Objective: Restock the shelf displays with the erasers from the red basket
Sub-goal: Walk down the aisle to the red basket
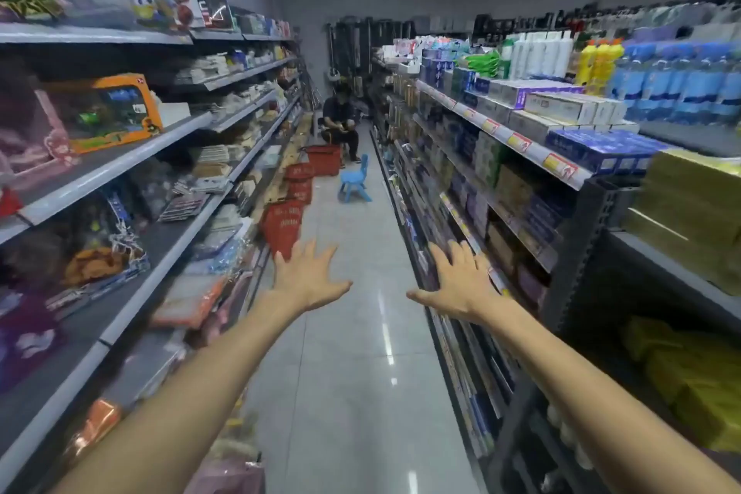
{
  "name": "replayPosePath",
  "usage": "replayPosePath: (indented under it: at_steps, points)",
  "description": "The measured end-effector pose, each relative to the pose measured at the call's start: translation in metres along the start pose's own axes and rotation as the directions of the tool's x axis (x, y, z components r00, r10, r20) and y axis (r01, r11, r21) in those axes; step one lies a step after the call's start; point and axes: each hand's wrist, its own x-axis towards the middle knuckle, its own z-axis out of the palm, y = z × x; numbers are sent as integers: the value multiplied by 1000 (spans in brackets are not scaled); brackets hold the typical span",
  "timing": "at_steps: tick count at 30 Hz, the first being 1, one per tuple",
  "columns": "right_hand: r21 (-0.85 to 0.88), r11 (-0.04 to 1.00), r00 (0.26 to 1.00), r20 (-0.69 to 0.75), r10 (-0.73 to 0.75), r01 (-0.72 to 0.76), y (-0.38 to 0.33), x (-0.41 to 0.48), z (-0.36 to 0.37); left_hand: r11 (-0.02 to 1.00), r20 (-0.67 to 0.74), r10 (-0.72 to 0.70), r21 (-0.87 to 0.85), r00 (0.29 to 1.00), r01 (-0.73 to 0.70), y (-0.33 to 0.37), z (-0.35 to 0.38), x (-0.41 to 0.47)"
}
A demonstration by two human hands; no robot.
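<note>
Both my arms stretch forward over a shop aisle. My left hand (pixel 306 279) is open with fingers spread and holds nothing. My right hand (pixel 457 283) is also open and empty, its fingers in front of the right shelf's lower rows. A red basket (pixel 280 223) stands on the floor by the left shelf (pixel 120 160), just beyond my left hand. Two more red baskets (pixel 300 182) (pixel 324 160) stand farther down the aisle. No erasers can be made out in this blurred view.
Shelves of toys and stationery line the left, boxed goods and bottles fill the right shelf (pixel 521 144). A small blue chair (pixel 355 180) stands mid-aisle. A person (pixel 341 124) sits at the far end. The tiled floor (pixel 361 393) runs between.
</note>
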Motion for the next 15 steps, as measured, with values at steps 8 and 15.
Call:
replayPosePath:
  at_steps: [8,15]
  points:
    - [34,999,990,130,-44,40,23,104,59,998,71,-68,21,995,66,-20,58,96]
    - [22,995,969,227,-98,95,20,190,124,998,142,-67,-12,988,69,-53,127,174]
